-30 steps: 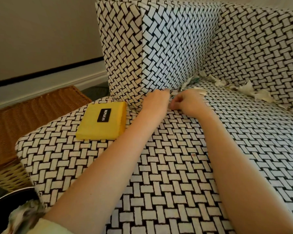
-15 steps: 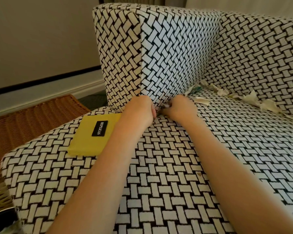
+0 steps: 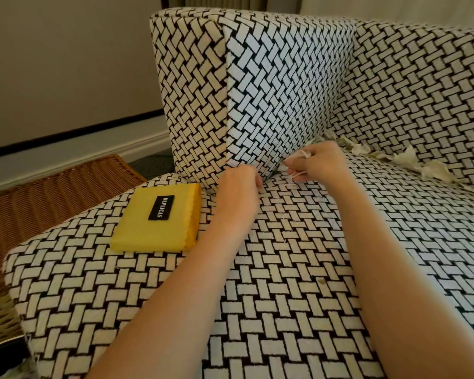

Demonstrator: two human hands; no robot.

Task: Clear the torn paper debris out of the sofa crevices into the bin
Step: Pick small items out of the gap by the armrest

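1. Right hand (image 3: 322,166) has lifted slightly from the armrest crevice since the earlier frame, its fingers pinching a paper scrap (image 3: 303,155). The left hand (image 3: 240,188) stays at the crevice, fingers curled; I cannot tell if it holds anything.
2. Seemingly early: torn paper (image 3: 407,161) lines the back crevice, upper right.
3. The sofa (image 3: 285,296) is basket-weave fabric. A yellow book (image 3: 156,222) lies left of centre, and a wicker basket (image 3: 52,192) sits at the left edge.

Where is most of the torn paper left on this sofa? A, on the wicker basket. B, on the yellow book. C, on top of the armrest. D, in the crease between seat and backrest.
D: the torn paper scraps line the crease under the backrest, beyond the right hand.
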